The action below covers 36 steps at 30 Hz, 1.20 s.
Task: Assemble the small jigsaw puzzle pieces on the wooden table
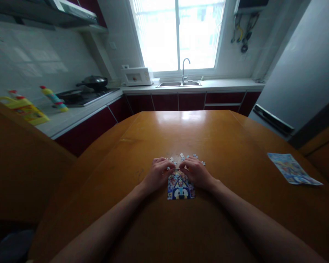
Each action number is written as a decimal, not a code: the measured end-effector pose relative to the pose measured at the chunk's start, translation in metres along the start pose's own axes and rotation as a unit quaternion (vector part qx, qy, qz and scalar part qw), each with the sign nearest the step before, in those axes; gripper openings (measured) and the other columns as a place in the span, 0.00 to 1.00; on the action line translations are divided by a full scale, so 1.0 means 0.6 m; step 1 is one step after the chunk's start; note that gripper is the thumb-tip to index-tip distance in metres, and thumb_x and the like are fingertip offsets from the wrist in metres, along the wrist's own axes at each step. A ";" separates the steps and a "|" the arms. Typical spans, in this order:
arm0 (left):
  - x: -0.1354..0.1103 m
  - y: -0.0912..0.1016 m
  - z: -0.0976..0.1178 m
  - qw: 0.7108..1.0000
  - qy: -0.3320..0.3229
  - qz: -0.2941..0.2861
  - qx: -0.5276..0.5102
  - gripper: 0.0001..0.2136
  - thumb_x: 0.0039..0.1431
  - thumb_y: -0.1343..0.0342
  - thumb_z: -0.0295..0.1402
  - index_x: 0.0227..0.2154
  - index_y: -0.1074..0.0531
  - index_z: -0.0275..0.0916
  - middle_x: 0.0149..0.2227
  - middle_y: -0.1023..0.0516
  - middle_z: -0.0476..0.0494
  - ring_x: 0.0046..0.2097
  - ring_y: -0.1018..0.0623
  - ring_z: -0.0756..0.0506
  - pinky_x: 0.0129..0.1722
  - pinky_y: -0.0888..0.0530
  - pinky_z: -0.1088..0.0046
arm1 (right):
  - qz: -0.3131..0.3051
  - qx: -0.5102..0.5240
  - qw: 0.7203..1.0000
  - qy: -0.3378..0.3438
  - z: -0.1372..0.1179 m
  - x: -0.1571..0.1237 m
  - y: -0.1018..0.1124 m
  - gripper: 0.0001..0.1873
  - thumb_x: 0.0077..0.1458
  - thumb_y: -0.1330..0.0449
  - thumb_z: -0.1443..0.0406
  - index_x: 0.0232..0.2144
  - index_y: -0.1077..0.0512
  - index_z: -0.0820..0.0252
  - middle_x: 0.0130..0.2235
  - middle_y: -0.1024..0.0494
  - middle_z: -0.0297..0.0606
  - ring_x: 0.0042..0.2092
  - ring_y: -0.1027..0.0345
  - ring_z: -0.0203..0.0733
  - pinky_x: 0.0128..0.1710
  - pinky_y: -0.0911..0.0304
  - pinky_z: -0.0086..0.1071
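- Now, left hand (158,172) and right hand (196,171), fingers bent narrow, meet at the far end of the jigsaw (181,189) on the tabletop (208,138); whether they pinch a piece, can't tell.
- Danger: pressing hard could buckle it; a stray knuckle could scatter the loose pieces (182,156) beside them.
- Plenty of room ahead; printed sheet (292,168) well apart, right.

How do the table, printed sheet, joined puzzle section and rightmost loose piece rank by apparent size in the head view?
1. Table
2. Printed sheet and joined puzzle section: too alike in size to rank
3. Rightmost loose piece
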<state>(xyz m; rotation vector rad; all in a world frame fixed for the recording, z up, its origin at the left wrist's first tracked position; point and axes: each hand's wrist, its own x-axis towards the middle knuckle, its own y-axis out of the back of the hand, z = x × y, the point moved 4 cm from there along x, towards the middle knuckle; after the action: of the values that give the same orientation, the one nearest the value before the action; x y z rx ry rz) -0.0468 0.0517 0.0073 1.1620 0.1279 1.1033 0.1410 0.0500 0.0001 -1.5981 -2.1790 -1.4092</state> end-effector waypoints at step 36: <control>-0.001 -0.002 -0.001 0.999 -0.005 -0.041 0.022 0.12 0.57 0.33 0.40 0.45 0.20 0.49 0.45 0.27 0.44 0.49 0.32 0.42 0.51 0.32 0.61 | 0.035 -0.061 0.993 -0.098 0.037 -0.004 0.001 0.09 0.58 0.36 0.68 0.43 0.22 0.55 0.39 0.23 0.39 0.45 0.34 0.48 0.48 0.40 0.41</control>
<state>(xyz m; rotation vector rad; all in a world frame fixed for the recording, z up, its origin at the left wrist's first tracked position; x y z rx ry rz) -0.0467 0.0518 0.0059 1.1924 0.1913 1.0259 0.1517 0.0643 -0.0138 -1.9106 -2.1508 -1.4463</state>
